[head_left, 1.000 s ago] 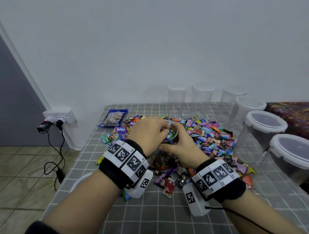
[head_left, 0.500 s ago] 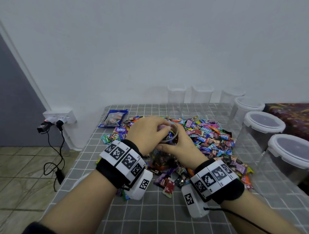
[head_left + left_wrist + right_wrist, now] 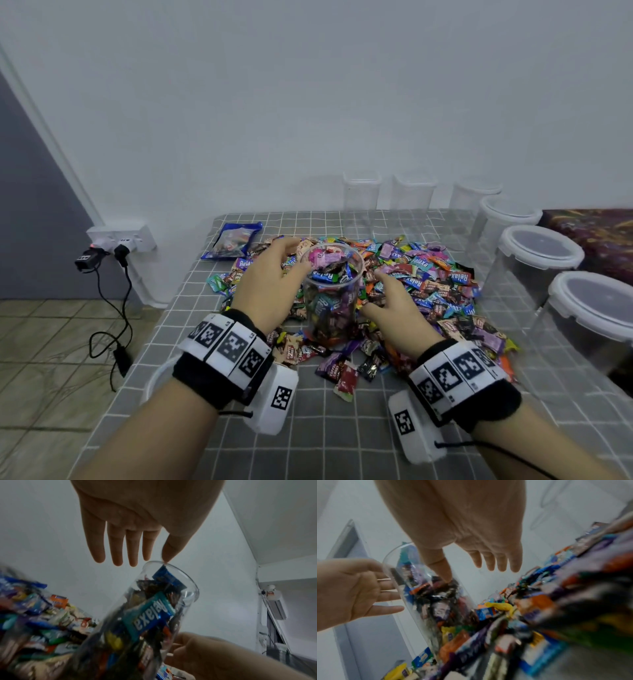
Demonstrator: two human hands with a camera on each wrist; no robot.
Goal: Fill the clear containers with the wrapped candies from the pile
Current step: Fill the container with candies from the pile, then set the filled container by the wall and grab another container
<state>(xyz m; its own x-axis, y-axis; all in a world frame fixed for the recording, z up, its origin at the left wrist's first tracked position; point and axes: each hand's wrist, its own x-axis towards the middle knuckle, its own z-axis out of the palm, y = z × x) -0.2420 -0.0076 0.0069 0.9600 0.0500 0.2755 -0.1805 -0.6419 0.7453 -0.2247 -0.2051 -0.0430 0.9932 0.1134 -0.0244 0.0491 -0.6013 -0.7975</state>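
Nearly brimful clear candy jar (image 3: 331, 291), upright amid the wrapped-candy pile (image 3: 428, 274) at mid-table (image 3: 342, 428). Flanked by left hand (image 3: 265, 287) and right hand (image 3: 394, 308), fingers loosely spread, gripping nothing, thumbs touching jar, probably steadying it. Lidded containers (image 3: 539, 253) along right edge, awaiting filling.

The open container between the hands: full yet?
Nearly full: wrapped candies reach just under the open container's rim, and no lid is on it.

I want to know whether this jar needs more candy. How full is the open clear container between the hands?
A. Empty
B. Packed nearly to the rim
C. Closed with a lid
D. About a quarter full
B: the open clear container holds wrapped candies up to just below its rim.
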